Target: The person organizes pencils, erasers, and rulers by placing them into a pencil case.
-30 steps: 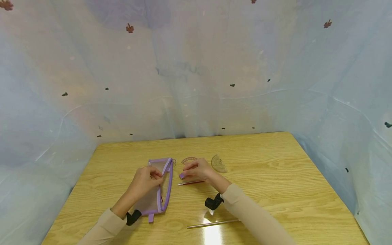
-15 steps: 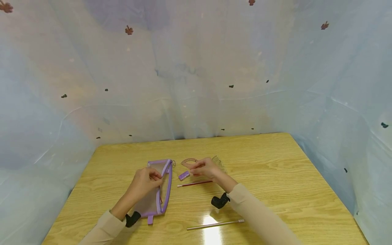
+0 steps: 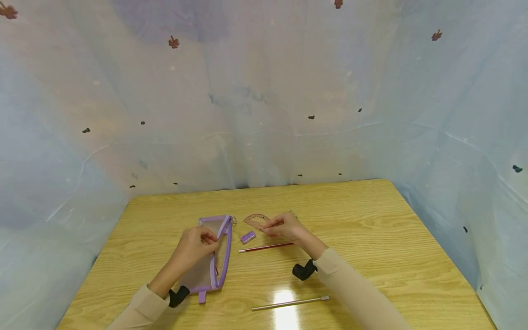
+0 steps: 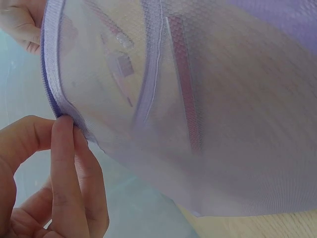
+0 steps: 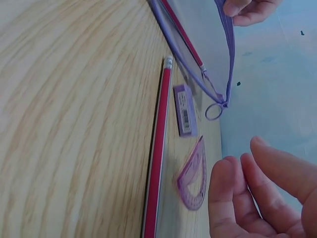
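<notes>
My left hand (image 3: 197,245) pinches the zip edge of a purple mesh pencil case (image 4: 247,124), lifting that side so the mouth gapes. Inside the case lies a red pencil (image 4: 184,79), seen through the mesh. My right hand (image 3: 284,228) hovers over the table with thumb and fingertips apart and nothing between them, as the right wrist view shows. Just left of it are a purple eraser (image 5: 184,110) and a pink protractor (image 5: 193,176). The protractor's right corner is by the fingertips in the head view. Below, a red pencil (image 5: 157,148) lies flat.
A silver-coloured pencil (image 3: 288,303) lies nearer the front edge. Behind the right hand, a clear protractor (image 3: 293,213) is mostly hidden. A ring (image 3: 233,221) hangs at the case's far end. Patterned cloth (image 3: 264,114) stands behind the wooden table (image 3: 371,229).
My right hand has let go of the purple eraser, which now lies on the table, and has shifted right toward the pink protractor. The left hand keeps its hold on the case.
</notes>
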Demonstrator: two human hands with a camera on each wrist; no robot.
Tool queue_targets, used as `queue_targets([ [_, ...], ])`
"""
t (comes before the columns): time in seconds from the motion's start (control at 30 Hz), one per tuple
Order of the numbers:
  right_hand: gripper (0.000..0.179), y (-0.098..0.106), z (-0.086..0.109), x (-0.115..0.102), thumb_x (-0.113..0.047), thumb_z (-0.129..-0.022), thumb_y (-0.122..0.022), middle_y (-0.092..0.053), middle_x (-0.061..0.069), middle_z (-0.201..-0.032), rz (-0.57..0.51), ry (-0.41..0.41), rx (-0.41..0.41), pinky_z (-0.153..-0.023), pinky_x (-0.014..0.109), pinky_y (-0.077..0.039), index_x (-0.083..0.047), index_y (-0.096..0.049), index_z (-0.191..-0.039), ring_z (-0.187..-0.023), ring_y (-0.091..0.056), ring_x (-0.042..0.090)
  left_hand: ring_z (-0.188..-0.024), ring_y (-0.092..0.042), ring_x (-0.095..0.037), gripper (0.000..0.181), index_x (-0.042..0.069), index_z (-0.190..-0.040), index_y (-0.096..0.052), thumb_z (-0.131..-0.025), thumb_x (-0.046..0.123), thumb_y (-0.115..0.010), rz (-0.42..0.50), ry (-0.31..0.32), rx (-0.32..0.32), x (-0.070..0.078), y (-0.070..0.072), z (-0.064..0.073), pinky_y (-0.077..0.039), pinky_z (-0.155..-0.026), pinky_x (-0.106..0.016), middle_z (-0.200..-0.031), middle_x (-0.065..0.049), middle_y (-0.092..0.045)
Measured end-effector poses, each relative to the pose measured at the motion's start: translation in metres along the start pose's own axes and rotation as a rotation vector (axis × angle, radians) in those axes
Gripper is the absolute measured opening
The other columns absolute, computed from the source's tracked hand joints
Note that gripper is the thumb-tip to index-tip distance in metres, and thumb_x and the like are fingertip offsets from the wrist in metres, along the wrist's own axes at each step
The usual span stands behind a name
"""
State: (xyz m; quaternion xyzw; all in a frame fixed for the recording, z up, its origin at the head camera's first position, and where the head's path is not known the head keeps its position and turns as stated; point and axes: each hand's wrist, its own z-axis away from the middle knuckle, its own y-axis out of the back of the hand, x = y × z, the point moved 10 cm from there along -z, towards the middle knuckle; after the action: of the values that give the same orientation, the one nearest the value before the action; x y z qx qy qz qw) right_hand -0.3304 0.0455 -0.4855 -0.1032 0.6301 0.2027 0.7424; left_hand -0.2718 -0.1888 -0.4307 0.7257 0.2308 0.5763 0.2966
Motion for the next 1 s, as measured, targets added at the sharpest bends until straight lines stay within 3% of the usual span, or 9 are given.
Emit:
queue_targets([
  [0.13, 0.024, 0.006, 0.002, 0.001, 0.003, -0.090, -0.071, -0.070, 0.019, -0.103, 0.023, 0.005, 0.005, -0.088, 0.048, -0.054, 0.016, -0.068, -0.109, -0.093, -0.070, 0.032, -0.065, -0.062, -0.010, 0.005, 0.003, -0.081, -0.073, -0.081, -0.002, -0.075, -0.002, -0.002, 0.000, 0.001, 0.000, 0.001, -0.052, -0.057, -0.023, -0.072, 0.002, -0.066],
  [0.4, 0.024, 0.021, 0.009, -0.001, -0.001, -0.092, -0.070, -0.069, 0.021, -0.105, 0.128, 0.045, 0.026, -0.084, 0.043, -0.057, 0.015, -0.068, -0.110, -0.094, -0.069, 0.034, -0.066, -0.062, -0.010, 0.004, 0.002, -0.083, -0.074, -0.080, -0.001, -0.075, -0.005, 0.004, -0.010, 0.000, 0.000, 0.001, -0.051, -0.057, -0.023, -0.073, 0.001, -0.067],
  [0.67, 0.023, 0.032, 0.013, 0.000, 0.003, -0.091, -0.069, -0.058, 0.021, -0.104, 0.120, 0.081, 0.032, -0.086, 0.050, -0.055, 0.019, -0.066, -0.107, -0.085, -0.066, 0.023, -0.067, -0.062, -0.010, 0.005, 0.002, -0.083, -0.074, -0.080, -0.001, -0.076, -0.013, 0.003, -0.004, -0.001, 0.000, 0.002, -0.052, -0.058, -0.023, -0.073, 0.002, -0.066],
  [1.0, 0.021, 0.046, 0.016, 0.004, -0.002, -0.091, -0.071, -0.069, 0.015, -0.104, 0.228, 0.100, 0.066, -0.082, 0.047, -0.055, 0.013, -0.070, -0.106, -0.088, -0.063, 0.020, -0.067, -0.062, -0.010, 0.004, 0.003, -0.082, -0.074, -0.080, 0.001, -0.077, -0.019, -0.018, -0.003, -0.001, -0.002, 0.001, -0.052, -0.059, -0.024, -0.072, 0.003, -0.066],
])
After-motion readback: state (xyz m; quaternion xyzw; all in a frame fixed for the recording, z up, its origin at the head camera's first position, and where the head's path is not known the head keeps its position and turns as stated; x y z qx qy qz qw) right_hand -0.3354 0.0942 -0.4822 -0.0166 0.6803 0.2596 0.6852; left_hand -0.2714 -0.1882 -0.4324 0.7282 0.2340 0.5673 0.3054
